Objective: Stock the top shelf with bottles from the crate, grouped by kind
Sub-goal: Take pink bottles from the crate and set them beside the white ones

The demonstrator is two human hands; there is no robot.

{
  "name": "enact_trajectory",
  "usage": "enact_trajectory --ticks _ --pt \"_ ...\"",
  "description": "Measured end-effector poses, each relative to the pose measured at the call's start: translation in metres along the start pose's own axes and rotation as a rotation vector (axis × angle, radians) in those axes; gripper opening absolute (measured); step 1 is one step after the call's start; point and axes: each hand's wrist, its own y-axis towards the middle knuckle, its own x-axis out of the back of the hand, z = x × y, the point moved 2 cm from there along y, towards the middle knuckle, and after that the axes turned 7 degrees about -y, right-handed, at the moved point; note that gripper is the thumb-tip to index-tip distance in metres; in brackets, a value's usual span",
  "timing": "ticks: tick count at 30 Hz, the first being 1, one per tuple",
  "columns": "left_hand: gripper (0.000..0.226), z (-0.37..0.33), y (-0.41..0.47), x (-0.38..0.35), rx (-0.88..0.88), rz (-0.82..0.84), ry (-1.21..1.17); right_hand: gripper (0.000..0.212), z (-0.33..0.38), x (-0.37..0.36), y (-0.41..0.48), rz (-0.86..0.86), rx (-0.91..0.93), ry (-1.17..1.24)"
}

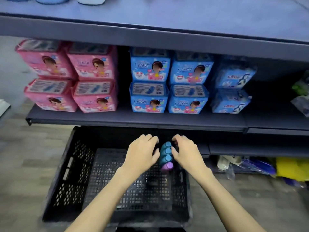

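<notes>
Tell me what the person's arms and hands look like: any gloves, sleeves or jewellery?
Both are bare. The left hand and right hand wear no gloves, and I see no rings, watch or bracelet. The forearms are uncovered right down to the bottom edge of the picture, so no sleeve shows. The picture is a bit soft, so something very thin could escape notice.

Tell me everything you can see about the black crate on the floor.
The black crate looks like hard plastic, with perforated walls and a grid bottom. It sits on the floor, its far end tucked under the lower shelf. It is open on top and mostly bare inside. A tight row of three blue-capped bottles and one purple-capped bottle stands near its far end. The left hand and right hand reach in on either side of that row.
</notes>
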Motion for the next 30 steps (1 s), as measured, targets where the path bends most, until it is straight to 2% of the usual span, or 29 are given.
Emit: enact_trajectory --ticks 6,14,17,20,23,27,30 --pt "0.027 0.013 0.001 -0.061 0.073 0.162 -0.006 0.033 -0.013 -0.072 0.004 0.216 -0.081 -0.085" --pt "0.038 0.046 -0.010 -0.123 0.124 0.365 0.071 0.052 -0.005 -0.155 -0.004 0.384 -0.323 -0.024" --pt "0.038 0.050 -0.015 -0.135 0.123 0.384 0.054 0.041 -0.018 -0.176 -0.005 0.367 -0.418 -0.002" --pt "0.037 0.052 -0.021 -0.147 0.125 0.398 0.037 0.046 -0.025 -0.194 -0.006 0.279 -0.382 0.014" --pt "0.042 0.055 -0.028 -0.157 0.153 0.422 0.027 0.045 -0.027 -0.206 -0.003 0.275 -0.455 0.043" --pt "0.044 0.061 -0.030 -0.164 0.187 0.439 0.042 0.026 -0.031 -0.218 -0.002 0.271 -0.495 0.161" --pt "0.043 0.062 -0.031 -0.164 0.195 0.469 0.053 0.021 -0.032 -0.220 0.000 0.213 -0.538 0.244"
